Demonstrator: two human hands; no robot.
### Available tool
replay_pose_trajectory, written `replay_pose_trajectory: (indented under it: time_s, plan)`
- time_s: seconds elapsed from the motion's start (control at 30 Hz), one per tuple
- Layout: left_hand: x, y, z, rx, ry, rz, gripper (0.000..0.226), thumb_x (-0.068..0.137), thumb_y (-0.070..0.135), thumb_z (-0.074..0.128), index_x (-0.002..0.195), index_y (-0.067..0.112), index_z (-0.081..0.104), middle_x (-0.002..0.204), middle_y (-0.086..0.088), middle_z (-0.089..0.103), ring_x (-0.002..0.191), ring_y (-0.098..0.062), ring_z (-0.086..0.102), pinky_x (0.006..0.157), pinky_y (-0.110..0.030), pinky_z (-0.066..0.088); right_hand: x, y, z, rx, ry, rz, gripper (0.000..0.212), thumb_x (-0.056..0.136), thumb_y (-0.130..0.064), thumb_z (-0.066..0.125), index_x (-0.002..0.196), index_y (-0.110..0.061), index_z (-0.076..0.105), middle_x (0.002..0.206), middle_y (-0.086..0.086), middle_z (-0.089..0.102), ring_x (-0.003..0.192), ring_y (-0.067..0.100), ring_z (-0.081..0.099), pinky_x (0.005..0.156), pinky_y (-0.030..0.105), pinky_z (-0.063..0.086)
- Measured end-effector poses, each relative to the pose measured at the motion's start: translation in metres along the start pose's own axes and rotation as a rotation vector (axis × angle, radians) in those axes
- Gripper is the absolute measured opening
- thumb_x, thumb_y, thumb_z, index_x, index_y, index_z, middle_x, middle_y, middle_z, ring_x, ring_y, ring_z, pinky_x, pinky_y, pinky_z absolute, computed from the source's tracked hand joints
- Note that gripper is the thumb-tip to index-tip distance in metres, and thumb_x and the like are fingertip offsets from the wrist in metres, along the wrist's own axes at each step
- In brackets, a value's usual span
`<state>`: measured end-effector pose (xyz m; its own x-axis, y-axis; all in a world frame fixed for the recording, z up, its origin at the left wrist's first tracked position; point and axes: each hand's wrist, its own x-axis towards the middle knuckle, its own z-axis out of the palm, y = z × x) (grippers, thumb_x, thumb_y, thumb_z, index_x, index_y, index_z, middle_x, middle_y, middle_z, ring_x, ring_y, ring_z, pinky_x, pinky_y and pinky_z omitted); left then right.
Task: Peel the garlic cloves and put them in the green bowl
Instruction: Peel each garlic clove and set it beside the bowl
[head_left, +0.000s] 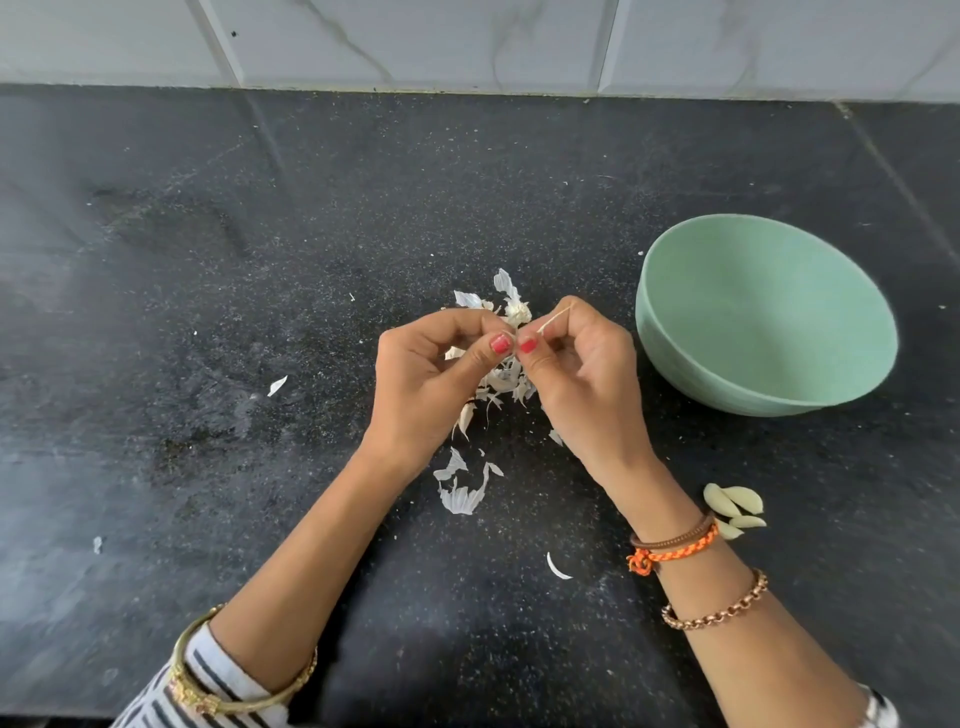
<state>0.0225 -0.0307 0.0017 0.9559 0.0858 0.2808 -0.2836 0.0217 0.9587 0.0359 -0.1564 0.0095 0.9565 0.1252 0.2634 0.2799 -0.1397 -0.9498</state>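
Both hands meet over the counter (208, 260), thumbs tip to tip. Left hand (431, 364) curled, pinching a clove (514, 338) that barely shows between the thumbs. Right hand (582, 374) curled too, pinching a thin strip of skin (553, 319) that sticks up past its forefinger. Clove mostly hidden; cannot tell how much skin is left on it.

Husks (462, 493) lie under and just behind the hands, more beyond the fingertips, with what looks like the root stub (519, 312) of the bulb there.

Peeled cloves (735, 506) sit in a small heap just right of the right wrist, not in the bowl. Bowl (769, 317) stands right of the right hand, near it, and nothing shows inside.

Step in hand, as I judge it: stripping the skin from this clove. To do it well:
- keep the left grip firm but low on the clove so the skin is free to come away
- pull the strip along the clove, not outward, so it does not tear short
- turn the clove and check for papery film before letting go

Then the heap by the wrist wants moving into the bowl too.
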Motion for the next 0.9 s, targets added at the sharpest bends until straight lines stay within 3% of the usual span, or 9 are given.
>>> replay_pose_trajectory:
  time_s: [0.1,0.23,0.4,0.5,0.53,0.63,0.77,0.9]
  plan:
    - [-0.003,-0.001,0.006,-0.160,0.087,0.009,0.024,0.075,0.001,0.063,0.070,0.023,0.073,0.064,0.014,0.065,0.057,0.003,0.054,0.056,-0.010,0.042,-0.002,-0.004,0.003,0.109,0.008,0.063,0.014,0.082,-0.015,0.059,0.069,-0.012,0.053,0.060,-0.010,0.056,0.056,0.000,0.051,0.056,0.018,0.044]
    - [-0.001,-0.002,0.005,-0.257,0.228,-0.007,0.022,0.074,0.004,0.066,0.070,0.023,0.076,0.066,0.009,0.068,0.057,-0.002,0.051,0.054,-0.013,0.039,-0.001,-0.009,0.002,0.392,0.051,0.238,0.023,0.090,0.004,0.051,0.071,-0.008,0.052,0.055,-0.009,0.056,0.052,0.004,0.049,0.054,0.017,0.044]
    - [0.001,-0.002,-0.001,-0.142,0.278,0.061,0.016,0.074,0.003,0.068,0.075,0.017,0.075,0.067,0.008,0.070,0.057,0.003,0.055,0.056,-0.011,0.041,0.001,0.000,-0.004,-0.032,0.085,-0.074,0.018,0.089,-0.001,0.053,0.087,-0.014,0.066,0.072,-0.006,0.064,0.066,0.012,0.061,0.061,0.028,0.052]
    - [0.000,-0.004,0.000,-0.071,0.264,0.067,0.008,0.076,0.004,0.066,0.083,0.008,0.070,0.068,0.011,0.069,0.058,0.005,0.053,0.057,-0.009,0.039,-0.001,0.003,-0.001,-0.240,0.070,-0.159,0.023,0.089,-0.001,0.051,0.099,-0.010,0.070,0.076,-0.004,0.067,0.071,0.006,0.063,0.061,0.016,0.050]
    - [0.000,-0.004,0.000,-0.052,0.265,0.067,0.009,0.077,0.005,0.066,0.085,0.009,0.069,0.068,0.012,0.068,0.058,0.006,0.053,0.057,-0.010,0.040,-0.001,0.005,0.000,-0.330,0.074,-0.206,0.021,0.087,-0.002,0.053,0.097,-0.007,0.071,0.078,-0.001,0.068,0.072,0.006,0.063,0.063,0.015,0.049]
    - [0.000,-0.005,-0.004,0.024,0.263,0.073,0.009,0.079,0.010,0.067,0.085,0.012,0.073,0.071,0.012,0.069,0.063,0.002,0.056,0.061,-0.015,0.043,-0.001,0.008,0.000,-0.487,0.063,-0.244,0.009,0.078,-0.014,0.066,0.081,-0.010,0.073,0.078,0.001,0.068,0.069,0.013,0.060,0.062,0.031,0.051]
    - [0.000,-0.004,-0.007,0.082,0.273,0.097,0.020,0.078,0.015,0.069,0.097,0.021,0.068,0.075,0.012,0.070,0.069,-0.005,0.061,0.064,-0.021,0.046,-0.001,0.006,-0.004,-0.427,-0.009,-0.086,0.018,0.070,-0.012,0.077,0.086,-0.018,0.072,0.085,-0.007,0.067,0.078,0.007,0.061,0.069,0.030,0.051]
    - [0.000,-0.003,-0.007,0.099,0.233,0.089,0.011,0.077,0.011,0.071,0.086,0.018,0.073,0.075,0.012,0.070,0.071,-0.004,0.063,0.064,-0.019,0.047,0.002,0.000,-0.003,-0.193,0.019,-0.002,0.016,0.075,-0.025,0.069,0.091,-0.025,0.068,0.081,-0.017,0.066,0.082,0.002,0.064,0.068,0.030,0.053]
